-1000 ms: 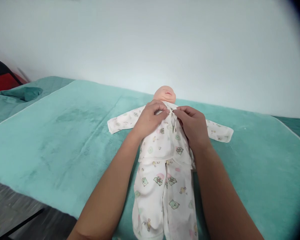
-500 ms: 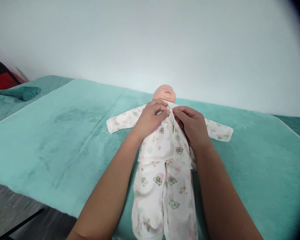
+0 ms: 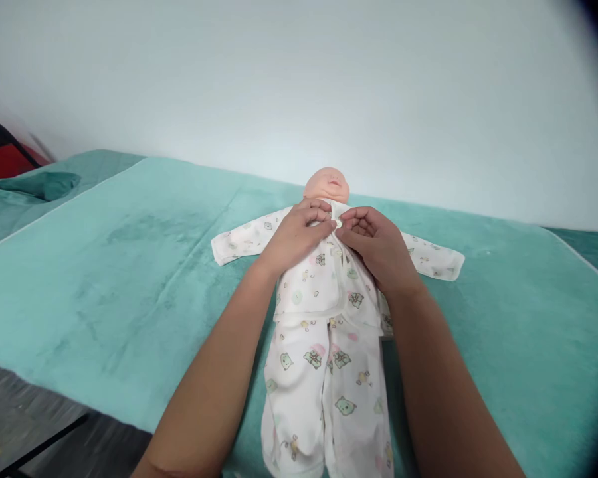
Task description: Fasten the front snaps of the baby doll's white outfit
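Observation:
A baby doll (image 3: 326,184) lies on its back, its head toward the wall. It wears a white printed baby jacket (image 3: 309,282) with sleeves spread to both sides, and matching baby trousers (image 3: 299,398). My left hand (image 3: 301,232) lies on the upper chest, thumb and fingers pinching the jacket's front edge beside a small round button (image 3: 338,224) near the collar. From the other side my right hand (image 3: 376,242) has its fingers curled at the same button, pinching the opposite front edge. The fingertips partly hide the cloth there.
A green plush cover (image 3: 119,285) spreads over the table under the doll. Behind it rises a pale wall (image 3: 279,79). At the far left are a folded green cloth (image 3: 37,186) and a red and black object (image 3: 2,159). Grey floor (image 3: 44,411) shows at lower left.
My right hand has shifted slightly left and up, bringing the jacket's two front edges together at the collar. A button now shows between the fingertips. My left hand stays nearly still.

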Demonstrator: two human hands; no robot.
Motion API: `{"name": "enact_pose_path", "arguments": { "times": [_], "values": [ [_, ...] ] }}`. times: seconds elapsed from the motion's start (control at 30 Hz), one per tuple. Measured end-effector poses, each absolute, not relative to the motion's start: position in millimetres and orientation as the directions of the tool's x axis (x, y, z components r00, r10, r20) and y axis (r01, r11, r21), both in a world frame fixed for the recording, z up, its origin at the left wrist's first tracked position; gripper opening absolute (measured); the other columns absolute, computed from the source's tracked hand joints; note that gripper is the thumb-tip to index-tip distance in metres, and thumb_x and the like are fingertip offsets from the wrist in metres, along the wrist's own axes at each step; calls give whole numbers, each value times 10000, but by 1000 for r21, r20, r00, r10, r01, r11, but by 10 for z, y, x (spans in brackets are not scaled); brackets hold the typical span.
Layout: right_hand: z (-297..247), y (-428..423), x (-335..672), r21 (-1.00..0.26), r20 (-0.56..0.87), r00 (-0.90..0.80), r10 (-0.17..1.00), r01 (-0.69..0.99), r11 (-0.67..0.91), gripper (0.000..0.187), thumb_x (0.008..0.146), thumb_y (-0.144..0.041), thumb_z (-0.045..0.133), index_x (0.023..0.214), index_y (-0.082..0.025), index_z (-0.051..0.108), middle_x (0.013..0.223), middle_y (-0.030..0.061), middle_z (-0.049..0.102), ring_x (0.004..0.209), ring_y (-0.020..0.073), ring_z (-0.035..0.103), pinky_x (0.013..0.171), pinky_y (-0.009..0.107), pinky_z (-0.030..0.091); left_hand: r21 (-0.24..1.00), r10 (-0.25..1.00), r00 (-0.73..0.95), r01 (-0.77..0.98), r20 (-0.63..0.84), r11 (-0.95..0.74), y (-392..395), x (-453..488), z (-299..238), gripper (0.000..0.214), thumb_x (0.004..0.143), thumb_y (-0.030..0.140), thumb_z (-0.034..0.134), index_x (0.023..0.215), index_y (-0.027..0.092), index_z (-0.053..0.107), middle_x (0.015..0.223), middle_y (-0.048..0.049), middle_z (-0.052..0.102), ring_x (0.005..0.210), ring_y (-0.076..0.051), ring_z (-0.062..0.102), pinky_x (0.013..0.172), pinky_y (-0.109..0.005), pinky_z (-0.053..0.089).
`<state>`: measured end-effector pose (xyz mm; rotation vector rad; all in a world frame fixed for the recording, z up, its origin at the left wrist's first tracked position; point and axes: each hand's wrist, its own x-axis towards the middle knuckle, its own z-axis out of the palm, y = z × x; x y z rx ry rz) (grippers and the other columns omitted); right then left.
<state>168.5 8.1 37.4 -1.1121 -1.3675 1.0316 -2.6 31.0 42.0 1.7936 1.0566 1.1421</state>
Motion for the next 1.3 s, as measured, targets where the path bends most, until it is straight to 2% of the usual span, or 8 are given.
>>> {"name": "enact_pose_path", "arguments": {
  "times": [0.1, 0.23, 0.4, 0.53, 0.77, 0.97, 1.13, 1.3],
  "values": [
    [381, 67, 1689, -980, 185, -29, 982, 65, 186, 211, 796, -325, 737, 961, -227, 651, 828, -27, 566, 705, 108, 499, 626, 239, 412, 897, 911, 281, 241, 301, -371, 309, -50, 428, 211, 906, 297, 611, 725, 197, 654, 1274, -40, 617, 1104, -192, 613, 989, -338, 469],
    [480, -20, 1683, -963, 140, -4, 990, 233, 137, 201, 831, -390, 711, 835, -223, 599, 678, -48, 510, 590, 102, 430, 532, 247, 336, 894, 911, 248, 231, 328, -385, 273, -62, 448, 217, 907, 290, 611, 715, 192, 593, 1275, -36, 637, 1121, -190, 612, 1013, -346, 450],
    [654, -197, 1759, -812, 78, -46, 996, 577, 91, 345, 834, -498, 706, 718, -221, 536, 629, -43, 523, 532, 97, 393, 482, 264, 280, 881, 905, 70, 209, 419, -424, 181, -65, 531, 208, 931, 324, 586, 768, 202, 630, 944, -25, 683, 891, -153, 612, 845, -297, 478],
    [763, -342, 1798, -631, -26, -135, 990, 771, 88, 314, 851, -509, 657, 769, -234, 530, 704, -27, 605, 573, 124, 481, 502, 278, 331, 914, 935, 201, 232, 291, -334, 107, -105, 626, 336, 928, 424, 593, 702, 181, 645, 718, -11, 641, 677, -128, 568, 674, -277, 443],
    [805, -469, 1616, -347, 20, -127, 992, 929, 126, 179, 861, -341, 542, 757, -236, 442, 726, -10, 603, 566, 140, 444, 505, 307, 316, 912, 906, 414, 334, 86, -239, 35, -222, 752, 282, 877, 433, 658, 761, 182, 714, 715, -10, 666, 648, -114, 582, 604, -253, 418],
    [781, -412, 1698, -592, -47, -142, 989, 801, 87, 167, 872, -289, 520, 718, -226, 530, 647, -25, 561, 549, 122, 434, 486, 288, 302, 893, 857, 513, 362, 50, -269, 56, -280, 750, 161, 814, 365, 736, 850, 208, 735, 782, 12, 665, 714, -105, 563, 611, -238, 401],
    [690, -311, 1847, -908, -100, -194, 976, 419, -10, 178, 871, -334, 630, 748, -209, 609, 678, -27, 527, 600, 99, 460, 533, 255, 344, 879, 826, 561, 361, 63, -312, 84, -306, 725, 155, 836, 358, 708, 833, 203, 713, 803, 5, 651, 725, -112, 541, 627, -252, 402],
    [592, -261, 1850, -988, -71, -242, 968, 150, -35, 245, 863, -363, 709, 723, -192, 605, 627, -44, 453, 553, 72, 400, 507, 238, 294, 872, 818, 571, 363, 70, -328, 92, -309, 717, 171, 825, 367, 723, 884, 207, 737, 853, -3, 673, 741, -114, 552, 631, -244, 413]
  ]
}}
